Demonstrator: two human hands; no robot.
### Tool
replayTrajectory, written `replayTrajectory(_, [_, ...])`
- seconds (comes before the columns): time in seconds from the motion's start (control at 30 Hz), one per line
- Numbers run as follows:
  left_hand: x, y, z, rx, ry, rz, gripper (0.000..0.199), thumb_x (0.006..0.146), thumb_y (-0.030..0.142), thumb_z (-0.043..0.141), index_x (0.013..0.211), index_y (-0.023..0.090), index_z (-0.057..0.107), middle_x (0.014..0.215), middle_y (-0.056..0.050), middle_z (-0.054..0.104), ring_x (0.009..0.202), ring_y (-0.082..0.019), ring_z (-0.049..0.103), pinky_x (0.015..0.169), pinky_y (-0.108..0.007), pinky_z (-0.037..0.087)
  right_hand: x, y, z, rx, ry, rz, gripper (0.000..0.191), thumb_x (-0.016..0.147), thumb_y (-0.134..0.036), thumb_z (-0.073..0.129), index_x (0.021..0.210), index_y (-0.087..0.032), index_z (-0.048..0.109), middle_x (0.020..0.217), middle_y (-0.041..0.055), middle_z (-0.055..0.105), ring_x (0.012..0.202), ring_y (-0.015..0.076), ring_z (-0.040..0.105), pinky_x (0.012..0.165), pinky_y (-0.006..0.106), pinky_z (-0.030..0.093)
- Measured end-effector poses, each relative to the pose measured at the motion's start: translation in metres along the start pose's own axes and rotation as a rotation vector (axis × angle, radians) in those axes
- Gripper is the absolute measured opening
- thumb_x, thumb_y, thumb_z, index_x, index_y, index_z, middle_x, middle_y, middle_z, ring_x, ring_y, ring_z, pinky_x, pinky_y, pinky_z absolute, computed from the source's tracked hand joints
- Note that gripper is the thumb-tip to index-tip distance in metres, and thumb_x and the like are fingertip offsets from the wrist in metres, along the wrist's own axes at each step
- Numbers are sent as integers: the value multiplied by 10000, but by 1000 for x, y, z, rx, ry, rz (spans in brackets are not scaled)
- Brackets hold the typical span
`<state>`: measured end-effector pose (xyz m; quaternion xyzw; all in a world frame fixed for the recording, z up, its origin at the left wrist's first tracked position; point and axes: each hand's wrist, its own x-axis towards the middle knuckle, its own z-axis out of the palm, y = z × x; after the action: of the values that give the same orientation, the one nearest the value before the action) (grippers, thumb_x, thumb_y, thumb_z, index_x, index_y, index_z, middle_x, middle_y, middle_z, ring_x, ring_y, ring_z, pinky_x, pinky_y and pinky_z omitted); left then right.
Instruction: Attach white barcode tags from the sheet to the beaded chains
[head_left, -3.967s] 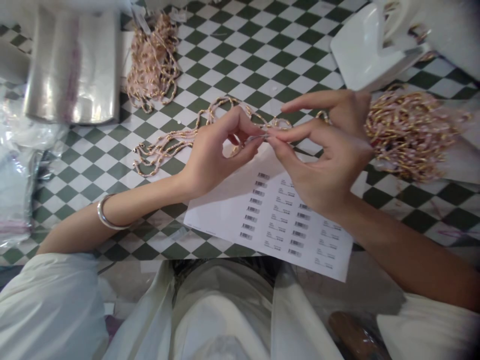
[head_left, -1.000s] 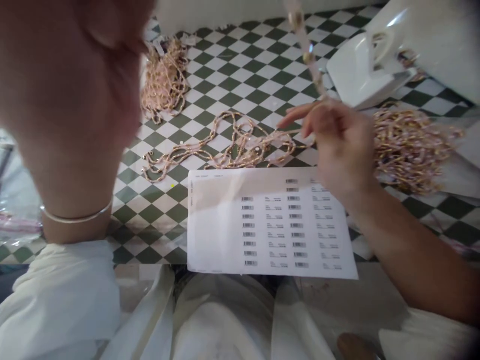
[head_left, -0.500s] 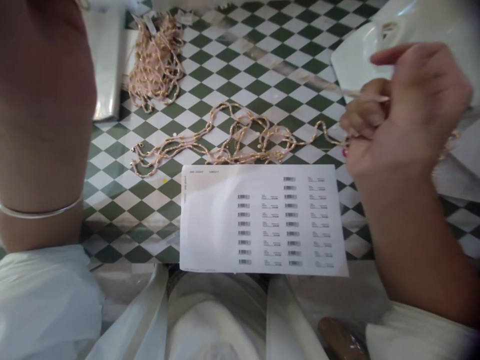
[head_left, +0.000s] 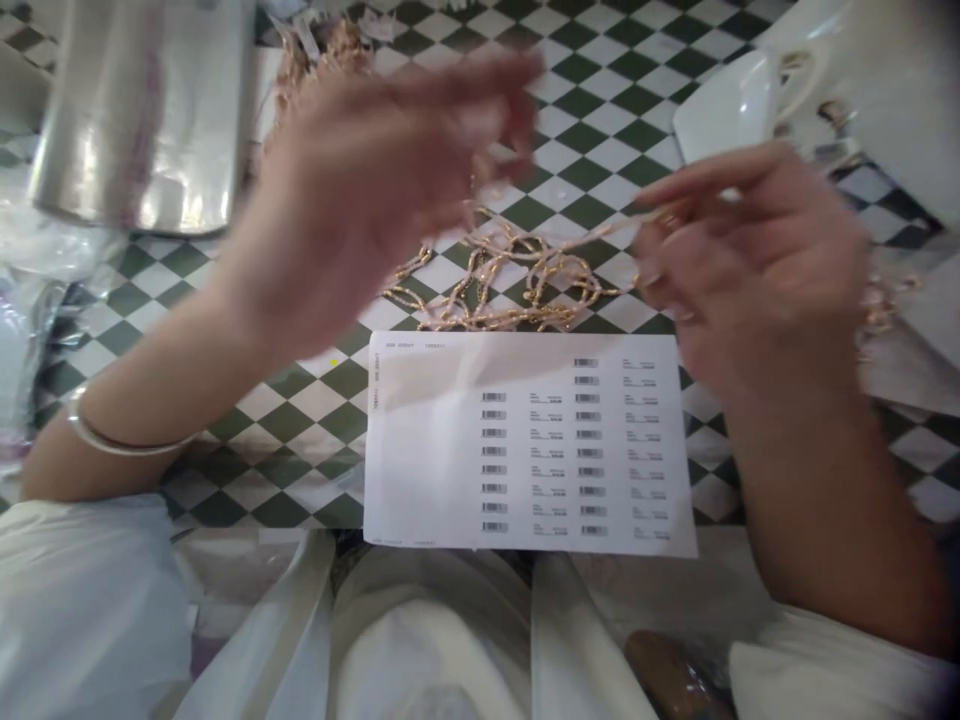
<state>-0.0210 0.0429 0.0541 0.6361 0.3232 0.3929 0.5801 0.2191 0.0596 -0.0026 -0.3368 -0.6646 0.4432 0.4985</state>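
Several pink and gold beaded strands point(head_left: 517, 270) lie tangled on the checkered table. My right hand point(head_left: 757, 270) pinches a beaded strand at the right, which runs left from its fingers toward the tangle. Blurred by motion, my left hand point(head_left: 375, 190) hovers over the left part of the strands and hides some of them; whether its fingers hold anything cannot be made out. Below the strands, a white sheet of barcode labels point(head_left: 435, 440) lies at the table's near edge. A bundle of similar strands point(head_left: 346, 48) sits at the back left, partly behind my left hand.
Clear plastic packets point(head_left: 150, 120) lie at the back left, with crumpled plastic point(head_left: 52, 230) beside them. A glossy white object point(head_left: 731, 105) stands at the back right. More beads point(head_left: 885, 305) are at the far right, past my right hand.
My left hand has come from the far left edge to over the strands. My right hand has moved a little left and down, still holding a strand.
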Motion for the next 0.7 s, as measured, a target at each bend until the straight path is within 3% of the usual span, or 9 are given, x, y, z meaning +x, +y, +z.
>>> replayTrajectory(0.07, [1,-9,13,-213,-68,-106,230,950,139,404,1075,79,588,1308,-35,592,1319,-183,516,1172,-406,402,-9,-1,8,-136,-158,-24,228,801,-205,708,1019,-253,661,803,-3,570,674,94,508,489,238,360])
replayTrajectory(0.1, [1,-15,18,-300,-97,-138,214,938,142,412,1051,101,590,1310,-4,599,1354,-192,490,1194,-402,385,-13,-1,12,-152,-170,6,290,775,-241,741,1044,-263,635,844,1,579,715,113,531,521,257,384])
replayTrajectory(0.23, [-3,-26,27,-369,-131,-104,242,944,245,440,1106,165,601,1286,55,626,1380,-212,465,1206,-410,383,-21,2,19,-147,-66,91,299,752,-365,770,912,-257,542,786,-15,575,658,119,526,516,272,377])
replayTrajectory(0.37, [-9,-25,25,-393,-76,-78,286,964,217,396,1168,157,588,1304,73,608,1347,-178,499,1185,-402,408,-21,3,21,-142,-129,223,233,784,-376,736,911,-238,597,808,-17,596,628,93,497,515,249,369])
replayTrajectory(0.57, [-8,-34,27,-404,-68,-105,399,940,211,465,1319,95,505,1247,-20,643,1304,-180,541,1127,-315,482,-21,2,24,-37,-212,290,167,848,-388,661,834,-224,689,785,-5,659,712,118,588,597,247,453])
replayTrajectory(0.7, [-6,-40,28,-399,-40,-80,478,915,218,533,1350,36,455,1260,-78,634,1288,-206,552,1108,-325,493,-20,5,21,41,-251,224,307,945,-459,500,868,-241,702,895,-11,706,793,110,615,701,253,489])
